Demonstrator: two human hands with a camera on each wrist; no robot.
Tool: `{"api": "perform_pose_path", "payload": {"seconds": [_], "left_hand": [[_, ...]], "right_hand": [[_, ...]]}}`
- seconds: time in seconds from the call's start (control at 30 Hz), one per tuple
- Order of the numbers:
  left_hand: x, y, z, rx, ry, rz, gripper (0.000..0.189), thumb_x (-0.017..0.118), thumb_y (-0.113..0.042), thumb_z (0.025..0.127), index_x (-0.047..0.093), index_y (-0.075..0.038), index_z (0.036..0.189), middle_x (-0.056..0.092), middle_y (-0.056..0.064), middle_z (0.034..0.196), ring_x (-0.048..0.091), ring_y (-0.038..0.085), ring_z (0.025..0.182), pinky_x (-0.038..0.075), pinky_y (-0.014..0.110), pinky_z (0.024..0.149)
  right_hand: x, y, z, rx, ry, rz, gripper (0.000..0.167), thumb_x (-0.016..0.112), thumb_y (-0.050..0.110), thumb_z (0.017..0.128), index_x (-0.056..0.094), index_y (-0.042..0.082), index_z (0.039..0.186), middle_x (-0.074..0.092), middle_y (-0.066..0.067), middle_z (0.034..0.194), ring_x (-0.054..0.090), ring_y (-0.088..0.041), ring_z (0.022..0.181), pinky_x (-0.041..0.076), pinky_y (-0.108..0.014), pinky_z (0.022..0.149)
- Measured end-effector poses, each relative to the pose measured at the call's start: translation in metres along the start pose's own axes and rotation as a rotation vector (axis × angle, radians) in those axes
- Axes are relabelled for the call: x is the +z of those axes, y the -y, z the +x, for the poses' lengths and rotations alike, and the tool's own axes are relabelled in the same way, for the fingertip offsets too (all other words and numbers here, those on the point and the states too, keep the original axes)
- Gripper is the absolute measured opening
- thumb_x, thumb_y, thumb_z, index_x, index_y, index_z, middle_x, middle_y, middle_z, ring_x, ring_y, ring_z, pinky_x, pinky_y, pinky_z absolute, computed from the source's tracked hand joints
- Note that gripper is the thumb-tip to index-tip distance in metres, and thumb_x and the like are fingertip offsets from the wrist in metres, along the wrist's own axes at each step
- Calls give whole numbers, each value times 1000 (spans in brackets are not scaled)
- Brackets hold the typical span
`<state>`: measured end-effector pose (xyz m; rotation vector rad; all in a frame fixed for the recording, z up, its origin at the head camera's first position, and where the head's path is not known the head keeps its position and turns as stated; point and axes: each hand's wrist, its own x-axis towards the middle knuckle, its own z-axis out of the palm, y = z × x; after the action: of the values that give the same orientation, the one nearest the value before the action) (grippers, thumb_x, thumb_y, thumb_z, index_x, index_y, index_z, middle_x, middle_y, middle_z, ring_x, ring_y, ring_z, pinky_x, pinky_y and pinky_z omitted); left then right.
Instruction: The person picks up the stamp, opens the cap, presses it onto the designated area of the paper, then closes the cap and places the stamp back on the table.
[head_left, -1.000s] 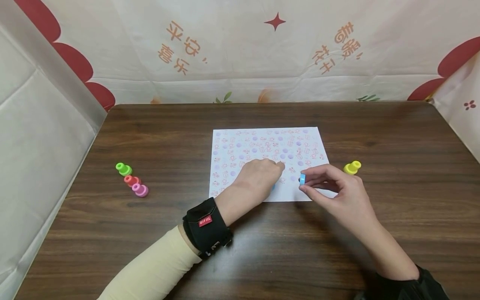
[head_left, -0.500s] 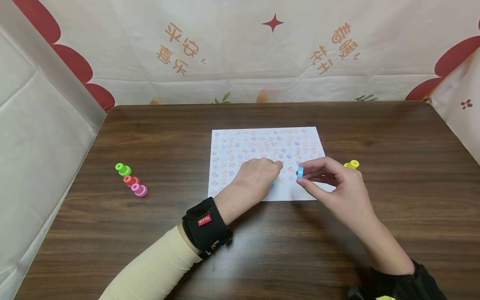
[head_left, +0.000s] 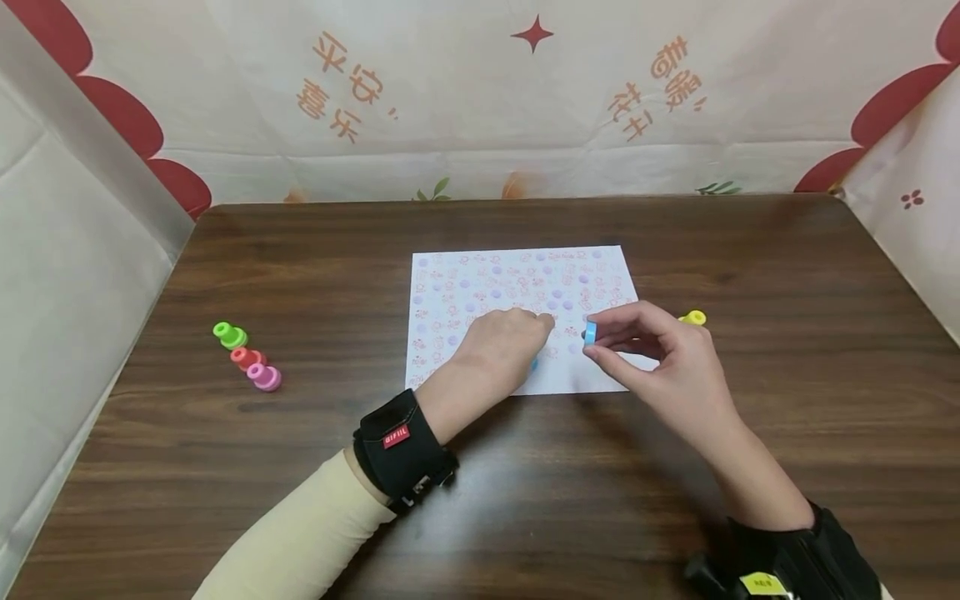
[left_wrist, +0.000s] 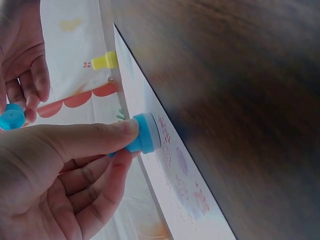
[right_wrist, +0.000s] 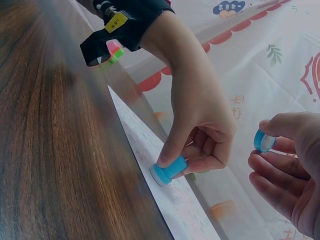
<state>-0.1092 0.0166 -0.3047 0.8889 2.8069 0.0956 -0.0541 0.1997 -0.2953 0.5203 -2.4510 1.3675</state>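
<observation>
My left hand [head_left: 495, 346] grips a blue toy stamp [left_wrist: 145, 134] between thumb and fingers. In both wrist views the stamp's face stands down at the white paper [head_left: 465, 292], near its front edge. Red and purple stamped prints cover much of the sheet. Just to the right, my right hand [head_left: 671, 358] pinches a small round blue cap [head_left: 590, 333] between thumb and fingertips, held up above the paper. From the head view most of the stamp is hidden behind the left hand.
Green [head_left: 230, 335], red [head_left: 247, 359] and pink [head_left: 264, 377] stamps stand in a slanting row on the left of the brown wooden table [head_left: 337, 250]. A yellow stamp [head_left: 693, 317] stands beyond the right hand, partly covered by it. A patterned curtain [head_left: 465, 100] hangs behind the table.
My right hand, with the blue cap, has shifted slightly farther over the paper. The left hand stays in place on the sheet. The head view has shifted a little.
</observation>
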Motion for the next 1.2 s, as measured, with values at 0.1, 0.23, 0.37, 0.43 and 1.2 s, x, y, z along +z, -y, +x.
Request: {"api": "perform_pose_path", "payload": {"seconds": [0.1, 0.23, 0.37, 0.43, 1.2], "left_hand": [[-1, 1, 0, 1, 2, -7, 33, 66, -16, 96, 62, -15, 129, 74, 2, 108, 61, 12, 73, 54, 25, 65], [-2, 2, -1, 3, 6, -3, 34, 64, -16, 97, 61, -15, 130, 73, 3, 111, 61, 12, 75, 56, 26, 69], [-3, 4, -1, 8, 25, -11, 37, 64, -17, 97, 59, -14, 133, 71, 3, 118, 65, 13, 85, 59, 28, 76], [-4, 5, -1, 8, 39, -18, 40, 65, -18, 97, 57, -14, 135, 70, 3, 122, 67, 13, 94, 59, 30, 81], [-17, 39, -63, -19, -348, -899, 25, 79, -15, 86, 59, -10, 100, 70, 1, 104, 71, 14, 93, 59, 25, 77]], "right_hand": [[0, 1, 0, 11, -8, 5, 33, 81, -11, 74, 72, 5, 102, 72, 16, 91, 70, 2, 79, 56, -13, 77], [1, 1, 1, 24, -11, 13, 32, 81, -10, 74, 72, 5, 101, 72, 17, 91, 71, 1, 79, 56, -13, 77], [1, 2, 2, 23, -15, 17, 32, 81, -11, 74, 72, 5, 101, 72, 17, 90, 71, 1, 79, 56, -13, 76], [1, 2, 2, 23, -17, 20, 31, 80, -11, 74, 72, 5, 100, 72, 16, 89, 71, 1, 79, 56, -13, 76], [6, 10, -5, 16, 16, 60, 37, 79, -13, 74, 71, 5, 106, 73, 9, 90, 71, -3, 80, 58, -16, 78]]}}
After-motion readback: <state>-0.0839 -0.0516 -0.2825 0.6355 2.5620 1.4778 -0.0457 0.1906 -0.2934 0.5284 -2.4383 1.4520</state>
